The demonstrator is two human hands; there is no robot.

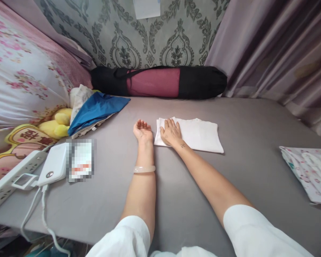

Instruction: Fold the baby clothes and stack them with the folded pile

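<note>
A folded white cloth lies flat on the grey bed sheet, with a slightly wavy far edge. My right hand rests palm down on its left part, fingers stretched out and pressing lightly on the fabric. Just left of the cloth, my left hand is turned palm up with its fingers loosely curled and nothing in it. A pale bangle circles the left wrist. The left hand is apart from the cloth.
A black and pink long bag lies along the wall. Blue clothing and a yellow plush toy sit at left. Nearer are a white power bank, power strip and cables. Folded patterned fabric lies at right.
</note>
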